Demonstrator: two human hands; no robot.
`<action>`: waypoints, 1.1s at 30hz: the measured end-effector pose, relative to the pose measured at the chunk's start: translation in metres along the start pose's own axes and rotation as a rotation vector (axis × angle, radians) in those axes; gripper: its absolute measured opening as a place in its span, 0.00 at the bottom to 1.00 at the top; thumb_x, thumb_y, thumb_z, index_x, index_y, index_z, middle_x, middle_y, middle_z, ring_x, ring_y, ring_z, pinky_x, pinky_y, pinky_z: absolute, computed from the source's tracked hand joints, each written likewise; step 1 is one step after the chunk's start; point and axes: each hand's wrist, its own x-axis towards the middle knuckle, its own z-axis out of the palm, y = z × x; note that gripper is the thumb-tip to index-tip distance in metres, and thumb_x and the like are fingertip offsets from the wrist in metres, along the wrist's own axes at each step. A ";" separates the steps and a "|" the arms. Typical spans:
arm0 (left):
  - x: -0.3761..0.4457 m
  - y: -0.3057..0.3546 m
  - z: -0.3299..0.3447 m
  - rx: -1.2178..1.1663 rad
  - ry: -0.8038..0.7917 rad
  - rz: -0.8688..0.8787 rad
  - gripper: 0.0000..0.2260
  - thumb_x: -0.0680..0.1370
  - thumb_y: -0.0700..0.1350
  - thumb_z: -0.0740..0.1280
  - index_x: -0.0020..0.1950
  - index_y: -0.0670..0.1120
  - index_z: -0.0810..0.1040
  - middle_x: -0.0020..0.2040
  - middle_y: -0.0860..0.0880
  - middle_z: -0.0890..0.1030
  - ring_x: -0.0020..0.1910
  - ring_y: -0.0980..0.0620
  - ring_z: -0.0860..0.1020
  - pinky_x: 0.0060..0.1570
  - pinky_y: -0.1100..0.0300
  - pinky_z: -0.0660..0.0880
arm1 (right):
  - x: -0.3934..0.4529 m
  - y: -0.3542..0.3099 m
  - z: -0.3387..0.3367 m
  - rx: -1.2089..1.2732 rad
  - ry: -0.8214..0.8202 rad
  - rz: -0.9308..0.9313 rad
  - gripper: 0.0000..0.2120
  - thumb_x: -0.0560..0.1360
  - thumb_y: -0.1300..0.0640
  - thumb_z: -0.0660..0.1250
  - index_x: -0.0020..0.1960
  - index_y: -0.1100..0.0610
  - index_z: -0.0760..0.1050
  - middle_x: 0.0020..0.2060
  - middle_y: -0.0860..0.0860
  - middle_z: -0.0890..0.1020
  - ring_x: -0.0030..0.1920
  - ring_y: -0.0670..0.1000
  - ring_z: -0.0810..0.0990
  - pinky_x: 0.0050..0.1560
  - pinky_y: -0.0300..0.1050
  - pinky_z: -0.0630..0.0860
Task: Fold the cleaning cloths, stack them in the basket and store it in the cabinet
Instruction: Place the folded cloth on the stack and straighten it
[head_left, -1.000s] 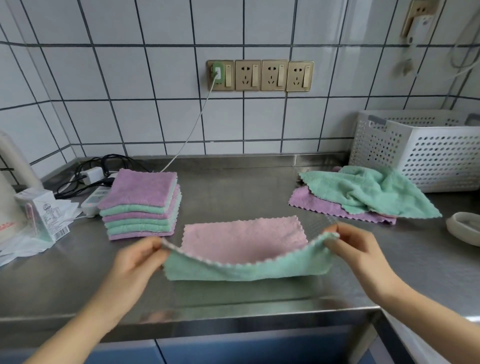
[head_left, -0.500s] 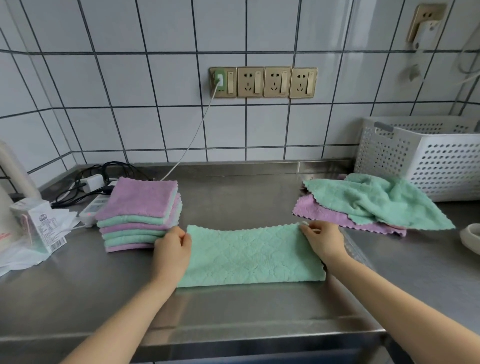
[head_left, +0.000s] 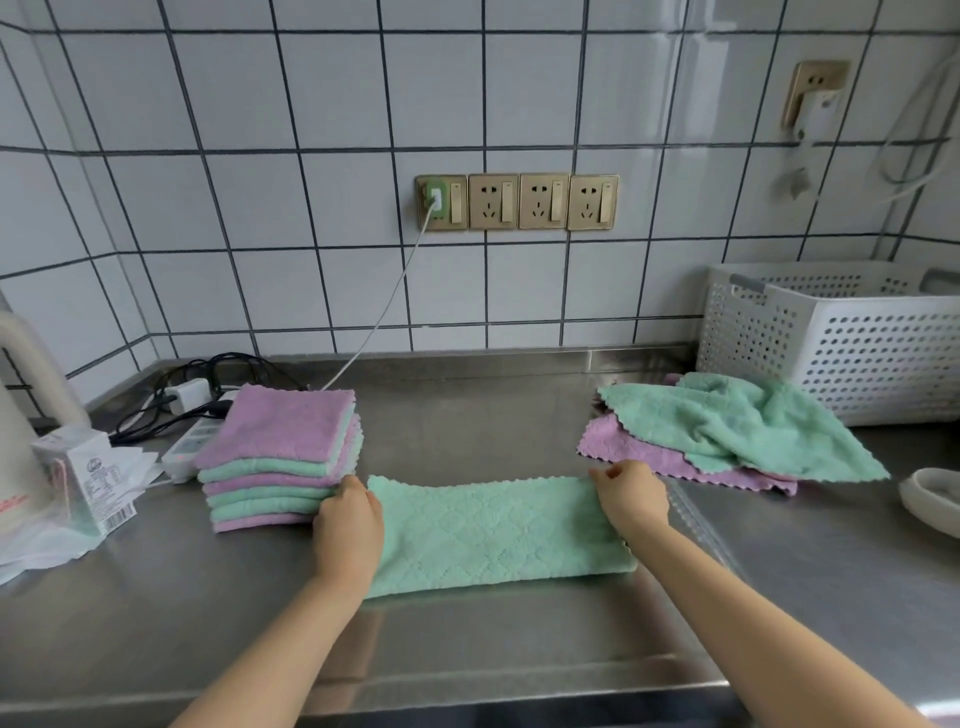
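Carton (head_left: 85, 480), far left of counter: small printed panel and barcode on its side, print too small to read. Kettle (head_left: 15, 467), at left edge: trace of red lettering, cut off, unreadable. Wall sockets (head_left: 517, 201): no legible markings. Nothing else in view carries readable text, brand or number.
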 end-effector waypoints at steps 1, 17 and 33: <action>0.001 0.003 -0.005 0.013 -0.047 -0.003 0.06 0.78 0.37 0.62 0.44 0.35 0.73 0.35 0.36 0.79 0.35 0.37 0.79 0.30 0.54 0.65 | -0.004 -0.001 -0.003 0.012 -0.001 0.000 0.15 0.76 0.55 0.64 0.33 0.58 0.67 0.28 0.52 0.73 0.29 0.52 0.71 0.27 0.40 0.63; -0.092 0.023 -0.057 0.176 -0.675 0.500 0.45 0.62 0.74 0.31 0.76 0.60 0.48 0.74 0.64 0.42 0.76 0.58 0.41 0.74 0.56 0.41 | -0.082 0.045 -0.040 -0.478 -0.286 -1.155 0.17 0.78 0.53 0.55 0.61 0.50 0.77 0.60 0.47 0.80 0.57 0.53 0.80 0.57 0.44 0.77; -0.124 0.075 -0.039 0.073 -0.539 0.599 0.24 0.80 0.55 0.55 0.76 0.53 0.57 0.76 0.55 0.60 0.77 0.51 0.52 0.74 0.56 0.48 | -0.130 0.023 -0.057 -0.598 -0.025 -1.330 0.06 0.70 0.58 0.61 0.40 0.53 0.76 0.37 0.48 0.75 0.35 0.51 0.74 0.32 0.43 0.73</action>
